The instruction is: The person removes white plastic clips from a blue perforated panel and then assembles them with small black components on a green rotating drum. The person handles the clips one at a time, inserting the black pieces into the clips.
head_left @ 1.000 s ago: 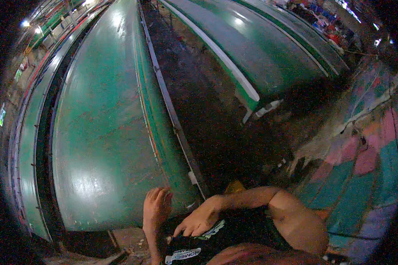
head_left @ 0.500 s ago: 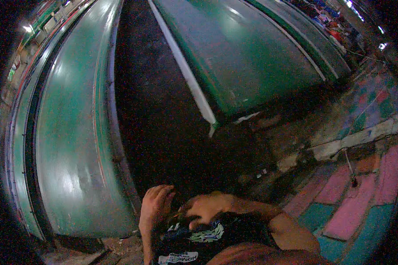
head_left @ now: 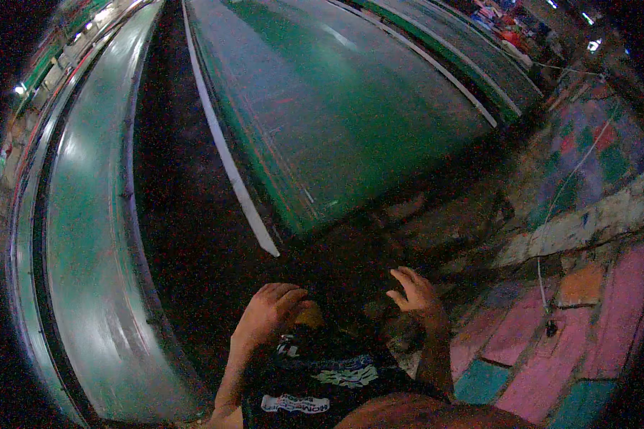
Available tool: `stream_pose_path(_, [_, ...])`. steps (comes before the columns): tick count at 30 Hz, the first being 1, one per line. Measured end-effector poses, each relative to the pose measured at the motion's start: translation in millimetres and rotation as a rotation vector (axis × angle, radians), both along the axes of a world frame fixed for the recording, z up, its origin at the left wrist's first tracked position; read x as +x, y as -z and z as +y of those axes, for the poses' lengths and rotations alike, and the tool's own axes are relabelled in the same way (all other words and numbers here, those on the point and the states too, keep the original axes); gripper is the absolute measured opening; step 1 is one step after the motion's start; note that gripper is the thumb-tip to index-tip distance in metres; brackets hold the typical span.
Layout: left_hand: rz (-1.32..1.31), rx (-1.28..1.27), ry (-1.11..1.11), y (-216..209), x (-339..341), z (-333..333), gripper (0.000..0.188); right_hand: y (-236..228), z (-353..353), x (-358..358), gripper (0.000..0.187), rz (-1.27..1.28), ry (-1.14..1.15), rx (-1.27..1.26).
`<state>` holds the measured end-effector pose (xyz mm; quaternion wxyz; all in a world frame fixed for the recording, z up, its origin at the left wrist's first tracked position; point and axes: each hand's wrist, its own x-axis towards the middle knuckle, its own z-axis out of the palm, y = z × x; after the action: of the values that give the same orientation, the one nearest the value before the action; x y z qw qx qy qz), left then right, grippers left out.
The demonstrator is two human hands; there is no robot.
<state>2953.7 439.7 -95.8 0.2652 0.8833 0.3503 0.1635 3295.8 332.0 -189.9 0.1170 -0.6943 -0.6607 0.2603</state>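
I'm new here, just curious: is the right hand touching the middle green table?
Apart. The head view shows a dark gap between the right hand and the near edge of the green table.

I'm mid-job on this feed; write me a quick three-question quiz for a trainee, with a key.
1. True or false: the left hand and right hand are apart.
2. The broad table at upper centre is mainly which colour? A red, B green, C yellow.
3. Fill in: the pink-and-teal patchwork surface lies on the person's ___ side.

Key: 1 true; 2 B; 3 right.
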Motion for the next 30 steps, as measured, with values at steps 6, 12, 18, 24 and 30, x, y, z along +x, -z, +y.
stream_pose_path(6, [-0.025, 0.075, 0.026, 32.3, 6.0, 61.7, 0.026, -12.2, 51.7, 26.9, 0.068, 0.086, 0.131, 0.101])
stream_pose_path(12, [-0.062, -0.013, 0.026, 35.5, 47.2, 166.2, 0.029, -44.5, 170.7, 38.9, 0.071, 0.111, 0.036, 0.281])
stream_pose_path(18, [-0.132, -0.007, 0.07, 79.9, 171.7, 300.7, 0.027, -9.6, 295.6, 156.0, 0.072, -0.082, 0.042, 0.295])
stream_pose_path(24, [-0.058, -0.034, 0.111, 94.4, 240.4, 342.2, 0.028, 13.2, 321.5, 223.1, 0.071, -0.022, 0.041, 0.192])
stream_pose_path(30, [-0.046, -0.101, 0.097, 71.7, 319.3, 402.3, 0.031, 14.9, 390.4, 300.7, 0.066, -0.063, 0.035, 0.061])
